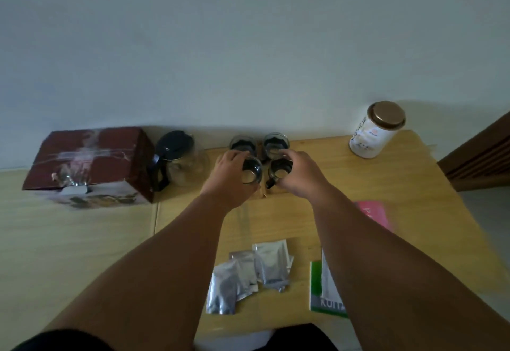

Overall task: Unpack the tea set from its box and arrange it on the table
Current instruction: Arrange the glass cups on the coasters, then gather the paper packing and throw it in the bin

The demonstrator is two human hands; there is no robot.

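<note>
Both hands are busy with the front pair of four glass cups. The left hand (pixel 230 174) curls its fingers round the near-left cup (pixel 251 172), and the right hand (pixel 299 174) grips the near-right cup (pixel 280 172) from the side and above. That cup's dark handle shows on its near side. Whether either cup is lifted or resting on the table (pixel 386 185) I cannot tell. The rear-left cup (pixel 242 143) and rear-right cup (pixel 276 143) stand just behind at twelve o'clock, close enough to knock. With this cluster as the centre of the dial, the glass teapot (pixel 182 163) sits at nine o'clock with the box (pixel 91 163) beyond it. A white canister (pixel 378 130) is at two o'clock and the foil sachets (pixel 248 273) at six. The step looks like squaring the front pair into a tidy two-by-two block. To do it well, set each cup down gently and upright, leave a sliver of space so glass does not clink on glass, and turn the handles to match.
</note>
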